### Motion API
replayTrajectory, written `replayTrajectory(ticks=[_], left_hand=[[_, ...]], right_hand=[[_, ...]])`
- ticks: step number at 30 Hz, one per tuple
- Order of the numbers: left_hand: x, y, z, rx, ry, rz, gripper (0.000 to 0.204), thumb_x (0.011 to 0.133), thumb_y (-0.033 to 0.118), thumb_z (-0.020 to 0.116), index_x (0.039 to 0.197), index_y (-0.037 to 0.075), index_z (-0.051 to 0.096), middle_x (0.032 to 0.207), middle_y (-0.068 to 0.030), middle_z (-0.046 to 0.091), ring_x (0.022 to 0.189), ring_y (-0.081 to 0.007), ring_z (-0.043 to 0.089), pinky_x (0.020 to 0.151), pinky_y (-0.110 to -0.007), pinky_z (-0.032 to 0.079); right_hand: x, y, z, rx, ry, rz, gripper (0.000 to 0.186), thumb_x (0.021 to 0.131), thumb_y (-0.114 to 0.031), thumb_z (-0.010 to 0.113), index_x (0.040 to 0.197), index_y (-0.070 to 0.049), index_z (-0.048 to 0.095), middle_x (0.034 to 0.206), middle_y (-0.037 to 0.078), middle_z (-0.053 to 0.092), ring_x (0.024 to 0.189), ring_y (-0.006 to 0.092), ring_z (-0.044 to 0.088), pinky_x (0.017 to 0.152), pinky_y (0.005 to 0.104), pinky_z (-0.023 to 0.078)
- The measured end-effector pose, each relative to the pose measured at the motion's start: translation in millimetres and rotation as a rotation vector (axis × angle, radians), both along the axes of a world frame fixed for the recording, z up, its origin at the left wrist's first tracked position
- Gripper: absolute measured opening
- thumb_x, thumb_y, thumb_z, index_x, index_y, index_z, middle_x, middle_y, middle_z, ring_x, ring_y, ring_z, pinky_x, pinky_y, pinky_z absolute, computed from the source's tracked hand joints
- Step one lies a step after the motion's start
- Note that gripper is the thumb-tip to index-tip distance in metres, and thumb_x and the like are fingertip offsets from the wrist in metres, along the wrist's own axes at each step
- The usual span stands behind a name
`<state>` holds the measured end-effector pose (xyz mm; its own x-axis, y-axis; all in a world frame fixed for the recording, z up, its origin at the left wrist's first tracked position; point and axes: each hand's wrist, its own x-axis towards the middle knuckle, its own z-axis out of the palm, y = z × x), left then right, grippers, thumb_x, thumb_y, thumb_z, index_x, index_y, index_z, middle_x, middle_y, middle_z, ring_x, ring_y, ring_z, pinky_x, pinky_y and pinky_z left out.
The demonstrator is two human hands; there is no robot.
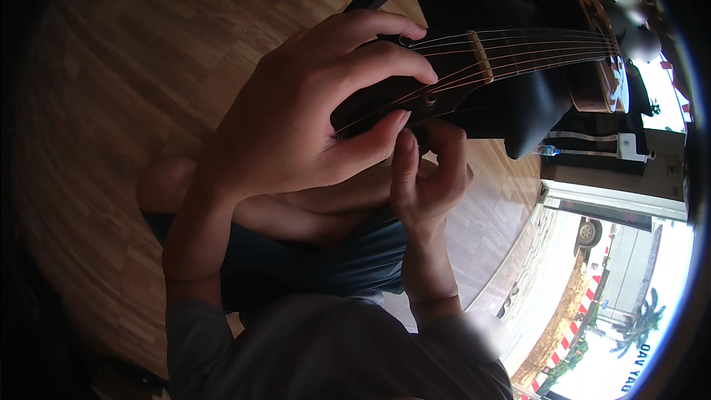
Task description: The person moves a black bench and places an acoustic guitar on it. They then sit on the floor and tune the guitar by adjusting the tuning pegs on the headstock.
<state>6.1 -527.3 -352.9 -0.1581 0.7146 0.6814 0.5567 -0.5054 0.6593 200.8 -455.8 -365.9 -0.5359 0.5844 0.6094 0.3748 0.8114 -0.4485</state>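
"Hands: two, bare. State of each?"

"Left hand point(296, 104): spread over the headstock point(366, 100), fingers parted and bent, thumb well away from them; nothing seen in its grip. Whether its fingertips press the strings point(448, 50), cannot tell."

"Right hand point(431, 181)?"

"Thumb and forefinger closed on a dark peg point(422, 138), at the headstock's near edge. Thumb tip just beside the left thumb."

"Main item?"

"Guitar point(537, 50), one. Headstock under the left hand, in front of the person; neck running off to the right, brown body point(586, 94) at the far end. Pale nut point(481, 56), strings fanning from it toward the headstock."

"Furnishings?"

"Seat point(537, 107), black, padded, beside the neck. Floor point(126, 74), wood-patterned boards. Bottle point(548, 150), clear, blue label, right."

"Clothing?"

"Shirt point(318, 348), grey; shorts point(315, 263), dark blue."

"Outdoors, lower right?"

"Wheel point(589, 233), one; palm point(643, 318), one; striped barrier point(570, 333), red and white."
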Motion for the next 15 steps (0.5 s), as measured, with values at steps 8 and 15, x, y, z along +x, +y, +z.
replayTrajectory(ticks=[8, 15], left_hand=[[-1, 0, 2, 0.017, 0.015, -0.001, 0.035, 0.083, 0.001, 0.075, 0.118, 0.005, 0.072, 0.142, -0.0161, 0.06, 0.114, -0.0256, 0.068, 0.092, -0.035, 0.056], [-2, 2, 5, 0.002, 0.033, -0.045, 0.033, 0.084, 0.0, 0.073, 0.116, 0.004, 0.073, 0.14, -0.0207, 0.061, 0.119, -0.0304, 0.067, 0.095, -0.037, 0.055]], right_hand=[[2, -6, 12, -0.673, 0.167, 0.152, 0.023, 0.107, -0.017, 0.058, 0.093, 0.0, 0.064, 0.074, 0.006, 0.063, 0.062, 0.0103, 0.059, 0.058, 0.0289, 0.046], [5, -2, 0, -0.234, 0.19, 0.083, 0.034, 0.087, -0.014, 0.085, 0.111, -0.001, 0.065, 0.08, 0.006, 0.067, 0.069, 0.0112, 0.065, 0.062, 0.0243, 0.051]])
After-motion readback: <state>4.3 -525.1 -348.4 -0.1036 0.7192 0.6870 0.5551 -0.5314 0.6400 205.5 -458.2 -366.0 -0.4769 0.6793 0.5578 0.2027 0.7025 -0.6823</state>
